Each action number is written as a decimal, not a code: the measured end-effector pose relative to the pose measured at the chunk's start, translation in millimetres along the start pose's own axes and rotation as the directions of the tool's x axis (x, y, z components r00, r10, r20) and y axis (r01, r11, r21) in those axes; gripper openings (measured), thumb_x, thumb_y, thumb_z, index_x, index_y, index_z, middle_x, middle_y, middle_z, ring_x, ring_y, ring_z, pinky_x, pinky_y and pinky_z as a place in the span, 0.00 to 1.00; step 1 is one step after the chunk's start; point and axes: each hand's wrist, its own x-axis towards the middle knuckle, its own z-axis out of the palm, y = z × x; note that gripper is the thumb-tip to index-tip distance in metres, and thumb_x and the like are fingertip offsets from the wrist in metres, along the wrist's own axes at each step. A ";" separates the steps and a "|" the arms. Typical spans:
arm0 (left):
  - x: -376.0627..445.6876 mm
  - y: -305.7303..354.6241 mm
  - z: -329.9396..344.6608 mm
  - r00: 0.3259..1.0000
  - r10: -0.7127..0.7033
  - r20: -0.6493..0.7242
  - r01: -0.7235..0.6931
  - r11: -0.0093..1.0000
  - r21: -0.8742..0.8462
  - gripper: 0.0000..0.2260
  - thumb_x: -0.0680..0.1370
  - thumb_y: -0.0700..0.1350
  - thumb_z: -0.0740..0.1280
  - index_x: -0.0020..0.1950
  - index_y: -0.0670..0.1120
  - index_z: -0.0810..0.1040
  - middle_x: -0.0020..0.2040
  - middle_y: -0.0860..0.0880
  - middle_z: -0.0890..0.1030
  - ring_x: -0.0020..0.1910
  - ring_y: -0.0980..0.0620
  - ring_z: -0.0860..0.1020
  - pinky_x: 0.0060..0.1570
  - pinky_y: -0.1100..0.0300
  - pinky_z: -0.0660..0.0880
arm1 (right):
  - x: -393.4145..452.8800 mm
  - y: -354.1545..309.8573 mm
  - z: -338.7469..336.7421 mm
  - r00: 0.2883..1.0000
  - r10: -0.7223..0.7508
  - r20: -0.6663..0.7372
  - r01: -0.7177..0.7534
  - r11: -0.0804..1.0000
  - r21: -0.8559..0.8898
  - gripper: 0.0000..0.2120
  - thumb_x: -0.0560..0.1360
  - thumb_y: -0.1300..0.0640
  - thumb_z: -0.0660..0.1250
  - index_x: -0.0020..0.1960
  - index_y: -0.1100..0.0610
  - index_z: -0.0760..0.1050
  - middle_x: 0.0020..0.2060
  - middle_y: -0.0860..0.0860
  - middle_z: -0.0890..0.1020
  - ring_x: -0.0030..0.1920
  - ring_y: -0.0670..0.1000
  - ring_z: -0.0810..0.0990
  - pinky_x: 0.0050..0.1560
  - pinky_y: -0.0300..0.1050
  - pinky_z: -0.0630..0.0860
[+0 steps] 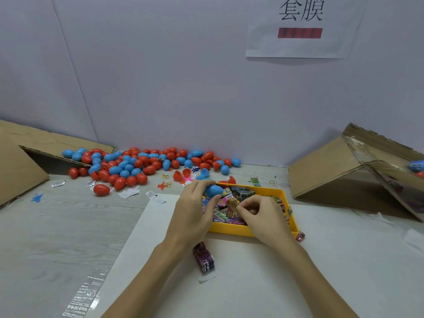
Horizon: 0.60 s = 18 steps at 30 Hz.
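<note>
Head view: a blue egg (213,190), smooth glossy plastic and closed, with its narrower end pointing right, sits above the far left corner of a yellow tray (231,231). The left hand (192,212) grips it from the left, fingers curled over the top and the thumb pressed under it, so only the right half of the shell shows. The forearm runs up from the lower edge and the wrist lies over the tray's left wall.

The right hand (260,213) hangs over the middle of the tray, knuckles up and fingers bent. Its fingertips pinch a printed wrapper (232,208) that lies on top of the heap of like wrappers filling the tray. The two hands are close together but apart.

The wrappers carry bright pink, green and yellow print with small barcodes; the lettering is too small to read. A purple bundle of wrappers (204,260) lies on the white sheet (252,283) just in front of the tray, near the left wrist, with what looks like a 6 on its end. A paper sign (300,44) on the wall reads 套膜 in large black characters, with a red bar beneath whose text is blurred. A pile of red and blue eggs (137,164) lies along the back of the table, well apart from the hands
</note>
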 end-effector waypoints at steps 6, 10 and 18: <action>-0.3 0.5 -1.8 1.000 0.005 0.014 -0.005 1.000 0.009 0.16 0.81 0.45 0.69 0.69 0.48 0.77 0.62 0.52 0.80 0.61 0.53 0.76 0.61 0.58 0.74 | -1.4 0.5 -1.4 0.998 -0.056 -0.019 0.055 0.998 -0.022 0.04 0.81 0.55 0.70 0.53 0.53 0.84 0.44 0.45 0.84 0.45 0.43 0.80 0.43 0.35 0.75; -0.9 1.9 -1.6 0.999 0.003 0.041 -0.001 0.999 -0.045 0.17 0.81 0.43 0.69 0.70 0.51 0.76 0.62 0.53 0.79 0.61 0.53 0.76 0.61 0.58 0.74 | -2.1 -1.2 -2.6 0.992 -0.053 -0.115 0.064 0.993 0.096 0.02 0.77 0.58 0.74 0.49 0.52 0.82 0.41 0.44 0.83 0.42 0.43 0.81 0.38 0.30 0.73; 1.1 9.5 -3.7 0.994 -0.093 0.065 0.110 0.926 -0.362 0.15 0.74 0.42 0.78 0.59 0.49 0.80 0.52 0.53 0.84 0.50 0.53 0.83 0.51 0.61 0.80 | 1.4 -0.6 -19.8 0.999 -0.017 -0.047 0.037 0.889 0.457 0.02 0.78 0.56 0.73 0.50 0.53 0.85 0.42 0.47 0.87 0.45 0.42 0.84 0.43 0.30 0.77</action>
